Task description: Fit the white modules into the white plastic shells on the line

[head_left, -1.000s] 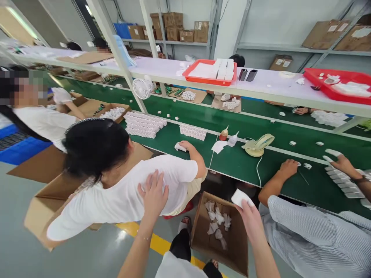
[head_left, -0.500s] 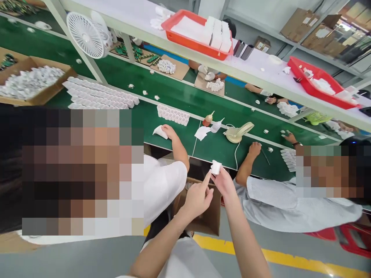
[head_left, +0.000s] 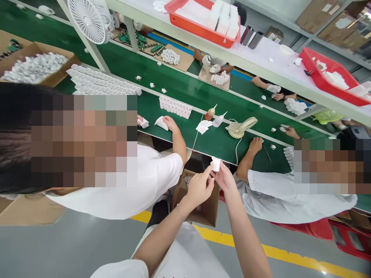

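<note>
A small white plastic housing (head_left: pixel 215 164) is held above the floor near the front edge of the green table. My right hand (head_left: pixel 225 177) is closed on its right side and lower edge, with fingers partly hidden behind it. My left hand (head_left: pixel 199 187) points at the housing. Its index fingertip touches the left side, while the thumb stands apart and the other fingers are curled. Below both hands an open cardboard box (head_left: pixel 209 208) stands on the floor. Small details on the housing are too fine to make out.
Co-workers sit to my left (head_left: pixel 156 173) and right (head_left: pixel 275 193). On the green table (head_left: pixel 214 143) are a clip fan (head_left: pixel 238 128), squeeze bottles (head_left: pixel 210 112), a white cloth (head_left: pixel 203 126) and rows of white housings (head_left: pixel 175 107). A shelf holds red trays (head_left: pixel 199 33).
The view has shifted slightly. The white housing has turned in my right hand, and my left index finger stays against it. The left co-worker leans back, and their other hand shows, holding a white piece.
</note>
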Available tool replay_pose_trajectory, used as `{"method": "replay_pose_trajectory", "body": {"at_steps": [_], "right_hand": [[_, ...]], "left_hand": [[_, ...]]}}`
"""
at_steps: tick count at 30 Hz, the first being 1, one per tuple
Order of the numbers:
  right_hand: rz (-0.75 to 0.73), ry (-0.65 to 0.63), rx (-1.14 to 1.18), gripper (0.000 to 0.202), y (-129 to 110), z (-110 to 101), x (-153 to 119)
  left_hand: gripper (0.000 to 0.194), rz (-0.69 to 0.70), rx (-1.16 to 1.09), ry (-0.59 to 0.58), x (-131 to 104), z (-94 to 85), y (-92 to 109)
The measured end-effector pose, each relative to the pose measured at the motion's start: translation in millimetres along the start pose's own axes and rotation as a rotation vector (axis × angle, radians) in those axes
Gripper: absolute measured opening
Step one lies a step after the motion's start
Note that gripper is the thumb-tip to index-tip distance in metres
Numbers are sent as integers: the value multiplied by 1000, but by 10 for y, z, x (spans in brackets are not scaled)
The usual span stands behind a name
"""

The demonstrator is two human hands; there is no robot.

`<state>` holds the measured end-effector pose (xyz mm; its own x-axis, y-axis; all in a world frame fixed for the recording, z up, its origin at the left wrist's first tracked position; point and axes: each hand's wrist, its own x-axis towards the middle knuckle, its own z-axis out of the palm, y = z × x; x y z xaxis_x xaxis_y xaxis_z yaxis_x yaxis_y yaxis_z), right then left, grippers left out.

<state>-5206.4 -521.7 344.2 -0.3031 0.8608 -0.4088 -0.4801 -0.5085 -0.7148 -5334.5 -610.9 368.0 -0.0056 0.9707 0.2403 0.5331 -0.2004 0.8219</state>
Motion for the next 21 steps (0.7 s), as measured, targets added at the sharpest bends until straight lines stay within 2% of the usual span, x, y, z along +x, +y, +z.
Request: {"method": "replay_pose_trajectory", "body": {"at_steps": [5,11,15,21], "right_hand": [[42,-3,12,24,50,-3,71],[16,45,33,22,127,-100,247],[-3,89,45,19,171,-140,313],[32,109,41,18,250,-42,303]], "left_hand": [[33,88,-20,-36,-506,-81,-12],[31,30,60,-183,-1103,47,-258],[31,-37,126,-264,-1257,71,-431],[28,-138,203,-329,-1316,-34,-557]]}}
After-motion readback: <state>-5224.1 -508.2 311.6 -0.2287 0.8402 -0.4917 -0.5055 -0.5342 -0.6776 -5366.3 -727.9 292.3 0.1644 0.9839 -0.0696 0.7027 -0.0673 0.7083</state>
